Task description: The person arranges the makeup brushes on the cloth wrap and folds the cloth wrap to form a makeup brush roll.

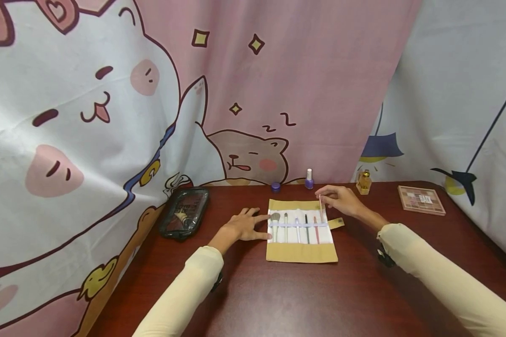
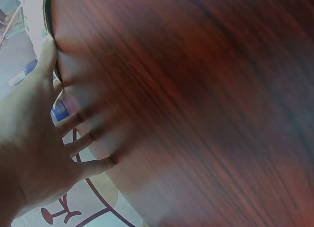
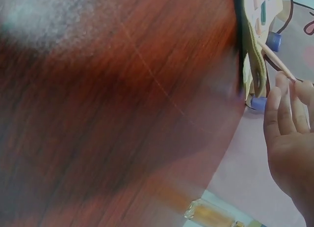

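Observation:
A tan brush roll (image 1: pixel 301 253) lies unrolled on the table, its white inside crossed by a pale elastic band. Several makeup brushes (image 1: pixel 307 229) stand in a row under the band, the fluffiest at the left. With thumb and fingers my right hand (image 1: pixel 339 199) pinches the upper end of a thin pink makeup brush (image 1: pixel 322 210) at the roll's right side; its lower end reaches down toward the band. My left hand (image 1: pixel 242 227) rests with fingers spread, thumb and index finger at the roll's left edge. The left wrist view shows this hand (image 2: pixel 39 124) from the side.
A black-edged clear pouch (image 1: pixel 183 213) lies at the left. Behind the roll stand a small purple jar (image 1: pixel 276 187) and a purple nail polish bottle (image 1: pixel 309 181). Farther right are a gold perfume bottle (image 1: pixel 363 183) and an eyeshadow palette (image 1: pixel 421 200). A printed curtain (image 1: pixel 320 93) hangs behind.

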`<action>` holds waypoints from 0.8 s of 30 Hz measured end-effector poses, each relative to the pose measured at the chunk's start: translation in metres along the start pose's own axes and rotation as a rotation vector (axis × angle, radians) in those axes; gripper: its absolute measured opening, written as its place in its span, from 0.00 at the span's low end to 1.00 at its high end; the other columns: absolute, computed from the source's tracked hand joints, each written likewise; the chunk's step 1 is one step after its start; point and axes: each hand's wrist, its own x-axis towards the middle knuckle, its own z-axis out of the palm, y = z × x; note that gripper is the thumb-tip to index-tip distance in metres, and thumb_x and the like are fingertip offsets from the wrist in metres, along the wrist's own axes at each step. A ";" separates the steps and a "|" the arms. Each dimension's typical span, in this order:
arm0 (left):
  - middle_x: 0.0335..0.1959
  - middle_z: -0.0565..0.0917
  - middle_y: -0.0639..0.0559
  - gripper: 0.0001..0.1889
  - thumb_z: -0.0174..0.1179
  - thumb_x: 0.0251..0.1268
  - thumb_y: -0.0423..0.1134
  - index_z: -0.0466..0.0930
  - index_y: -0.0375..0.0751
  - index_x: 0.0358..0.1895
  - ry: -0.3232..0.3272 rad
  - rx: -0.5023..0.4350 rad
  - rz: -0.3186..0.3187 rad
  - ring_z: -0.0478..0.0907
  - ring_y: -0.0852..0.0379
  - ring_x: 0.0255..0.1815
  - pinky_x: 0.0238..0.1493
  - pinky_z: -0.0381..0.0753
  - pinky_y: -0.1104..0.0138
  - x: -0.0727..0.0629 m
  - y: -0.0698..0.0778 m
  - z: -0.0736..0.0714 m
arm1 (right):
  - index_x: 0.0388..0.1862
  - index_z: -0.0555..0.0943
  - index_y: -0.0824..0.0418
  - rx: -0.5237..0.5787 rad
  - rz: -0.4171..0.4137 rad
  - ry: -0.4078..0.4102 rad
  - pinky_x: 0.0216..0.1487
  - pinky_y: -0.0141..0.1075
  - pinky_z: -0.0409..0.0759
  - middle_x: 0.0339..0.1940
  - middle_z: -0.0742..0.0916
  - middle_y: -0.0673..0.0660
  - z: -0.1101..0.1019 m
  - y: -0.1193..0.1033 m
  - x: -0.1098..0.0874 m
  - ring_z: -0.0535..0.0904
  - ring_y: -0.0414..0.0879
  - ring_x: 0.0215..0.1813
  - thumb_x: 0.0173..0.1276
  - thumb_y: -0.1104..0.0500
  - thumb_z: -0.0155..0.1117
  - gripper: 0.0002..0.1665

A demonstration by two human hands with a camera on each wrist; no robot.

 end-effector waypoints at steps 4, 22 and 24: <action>0.84 0.55 0.50 0.44 0.50 0.64 0.80 0.57 0.72 0.82 -0.002 0.002 0.001 0.53 0.44 0.82 0.69 0.72 0.44 0.000 0.000 -0.001 | 0.57 0.85 0.67 -0.042 -0.008 -0.034 0.38 0.50 0.87 0.49 0.90 0.66 0.001 0.001 -0.003 0.89 0.57 0.41 0.76 0.64 0.65 0.14; 0.84 0.55 0.49 0.44 0.50 0.65 0.79 0.56 0.71 0.82 -0.011 0.004 0.008 0.53 0.43 0.83 0.69 0.70 0.42 -0.001 0.000 -0.002 | 0.51 0.90 0.59 -0.206 -0.095 -0.196 0.52 0.46 0.83 0.48 0.92 0.52 0.003 0.003 -0.023 0.87 0.50 0.52 0.74 0.59 0.69 0.10; 0.84 0.55 0.49 0.44 0.50 0.65 0.79 0.57 0.71 0.82 -0.010 0.002 0.008 0.53 0.43 0.83 0.69 0.71 0.42 -0.001 0.001 -0.002 | 0.50 0.90 0.58 -0.200 -0.099 -0.207 0.52 0.43 0.82 0.47 0.92 0.51 0.003 0.003 -0.024 0.87 0.47 0.52 0.74 0.58 0.69 0.10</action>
